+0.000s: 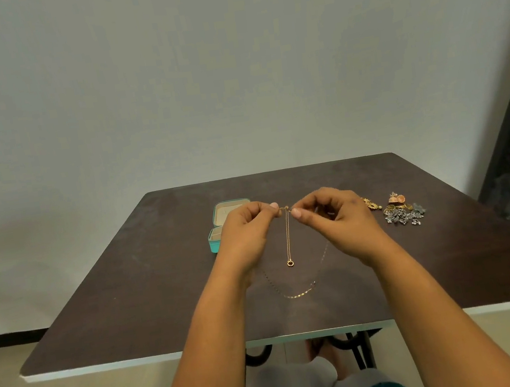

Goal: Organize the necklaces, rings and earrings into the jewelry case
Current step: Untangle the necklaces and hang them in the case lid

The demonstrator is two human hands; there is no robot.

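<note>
A thin gold necklace with a small ring pendant hangs between my hands above the table. My left hand pinches one end of its chain at the top and my right hand pinches the other end beside it. A second, flat-link necklace lies in a curve on the table below them. The open teal jewelry case sits behind my left hand, partly hidden by it. A heap of rings and earrings lies to the right of my right hand.
The dark brown table stands against a plain wall, its white front edge near my knees. A gold earring lies just behind my right hand. A dark slab leans at the far right.
</note>
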